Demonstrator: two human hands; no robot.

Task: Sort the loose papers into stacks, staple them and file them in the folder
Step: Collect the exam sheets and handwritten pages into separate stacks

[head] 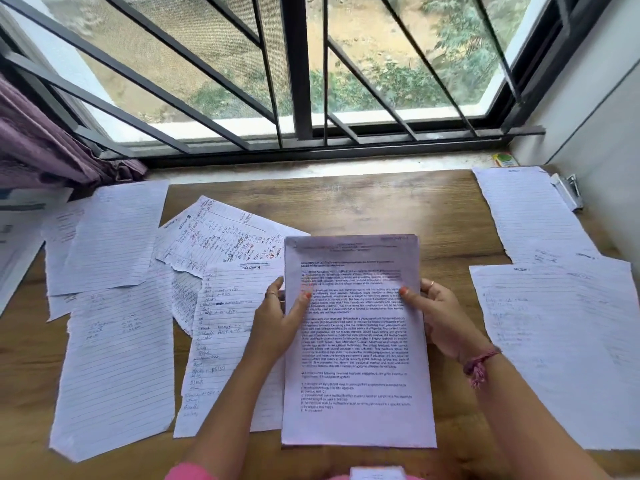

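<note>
A printed sheet of dense text (356,358) is held up over the middle of the wooden table (346,202). My left hand (282,320) pinches its left edge, thumb on the front. My right hand (433,313) grips its right edge the same way. Loose lined handwritten papers (221,306) lie scattered on the left, overlapping each other. Two lined sheets lie apart on the right, one far (530,216) and one near (561,348). A metal stapler (568,190) rests at the far right by the wall.
A barred window (298,81) runs along the table's far side above a sill. A purple curtain (45,147) hangs at the far left. A small green and yellow box (505,159) sits on the sill. A white object (17,237) lies at the left edge.
</note>
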